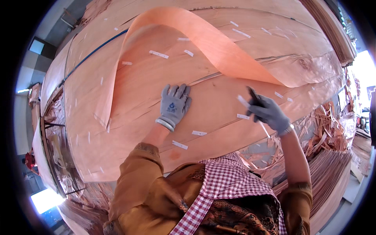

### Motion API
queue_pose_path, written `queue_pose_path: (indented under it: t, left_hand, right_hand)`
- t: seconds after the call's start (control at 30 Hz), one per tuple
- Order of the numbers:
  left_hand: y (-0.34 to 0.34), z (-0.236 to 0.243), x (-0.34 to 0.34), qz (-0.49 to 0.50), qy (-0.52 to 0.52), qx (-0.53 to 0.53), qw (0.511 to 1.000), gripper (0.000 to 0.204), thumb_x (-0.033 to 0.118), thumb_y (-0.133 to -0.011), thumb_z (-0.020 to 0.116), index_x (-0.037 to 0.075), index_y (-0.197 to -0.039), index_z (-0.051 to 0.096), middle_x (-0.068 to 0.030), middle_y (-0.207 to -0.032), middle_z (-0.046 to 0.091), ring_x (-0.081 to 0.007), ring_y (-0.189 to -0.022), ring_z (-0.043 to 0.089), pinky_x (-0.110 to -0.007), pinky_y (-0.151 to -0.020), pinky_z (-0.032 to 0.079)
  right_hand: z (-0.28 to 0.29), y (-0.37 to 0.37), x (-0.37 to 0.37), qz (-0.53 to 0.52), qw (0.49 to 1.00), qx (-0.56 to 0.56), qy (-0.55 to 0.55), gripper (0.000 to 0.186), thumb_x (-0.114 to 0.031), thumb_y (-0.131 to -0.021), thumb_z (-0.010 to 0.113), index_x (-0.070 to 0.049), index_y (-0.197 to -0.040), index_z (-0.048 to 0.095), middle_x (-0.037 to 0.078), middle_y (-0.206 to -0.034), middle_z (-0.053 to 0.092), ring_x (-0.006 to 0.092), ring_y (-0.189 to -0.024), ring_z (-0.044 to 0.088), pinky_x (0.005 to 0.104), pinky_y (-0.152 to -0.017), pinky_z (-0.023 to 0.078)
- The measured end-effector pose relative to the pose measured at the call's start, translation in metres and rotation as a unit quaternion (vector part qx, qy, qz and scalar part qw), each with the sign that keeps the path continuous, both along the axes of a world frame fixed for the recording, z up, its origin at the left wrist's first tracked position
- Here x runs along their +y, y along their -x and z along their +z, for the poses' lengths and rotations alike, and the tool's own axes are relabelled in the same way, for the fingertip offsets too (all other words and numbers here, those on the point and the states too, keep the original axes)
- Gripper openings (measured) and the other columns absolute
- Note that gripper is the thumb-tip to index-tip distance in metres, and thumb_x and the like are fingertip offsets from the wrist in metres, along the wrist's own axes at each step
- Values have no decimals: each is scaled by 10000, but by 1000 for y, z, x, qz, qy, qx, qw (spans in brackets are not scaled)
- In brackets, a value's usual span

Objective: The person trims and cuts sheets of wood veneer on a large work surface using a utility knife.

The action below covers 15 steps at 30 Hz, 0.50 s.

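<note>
My left hand (174,105), in a grey glove, lies palm-down on a broad pinkish wood veneer sheet (207,96), fingers stretched out. To its right, my right hand (267,112), also gloved, is closed on a slim black tool (253,94) above the sheet, with a narrow white strip (243,101) at it; whether the fingers pinch the strip is unclear. Short white tape pieces (199,133) dot the sheet, some crossing seams. A long, curling orange veneer band (203,43) arches over the far part of the sheet, beyond both hands.
A blue cord or hose (94,51) runs across the upper left. Torn veneer scraps (325,125) lie beyond the right edge, above stacked sheets (329,172). Another stack (325,23) stands at the far right. A dark metal frame (58,172) borders the left side.
</note>
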<state>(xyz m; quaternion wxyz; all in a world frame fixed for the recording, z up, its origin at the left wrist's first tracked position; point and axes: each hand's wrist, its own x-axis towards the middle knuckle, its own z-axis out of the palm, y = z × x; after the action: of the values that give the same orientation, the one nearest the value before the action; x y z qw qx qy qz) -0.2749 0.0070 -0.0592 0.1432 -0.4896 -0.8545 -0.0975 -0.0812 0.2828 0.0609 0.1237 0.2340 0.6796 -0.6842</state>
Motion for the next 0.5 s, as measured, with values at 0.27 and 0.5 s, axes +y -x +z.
queue_pose_path:
  t: [0.27,0.5]
  left_hand:
    - [-3,-3,11,34,-35,-25,999,426,277,-851,608,136,-1253,594,-72,-1308,514,-283,-1156,470,-482,-1030,347]
    - [-4,-6,4,64,-18,-49,997,462,283,-850,610,129,-1283,568,-85,-1303,520,-285,-1163,470,-460,-1021,364]
  right_hand:
    - [-92,130,67,-75,996,31,-43,172,-173,-903,651,-39,-984,581,22,-841,608,84,-570,546,230,-480,422]
    - [-56,166,89,-26,998,18,-59,119,-135,-911,623,-32,-958,587,13,-758,576,87,-567,539,234,-498,428]
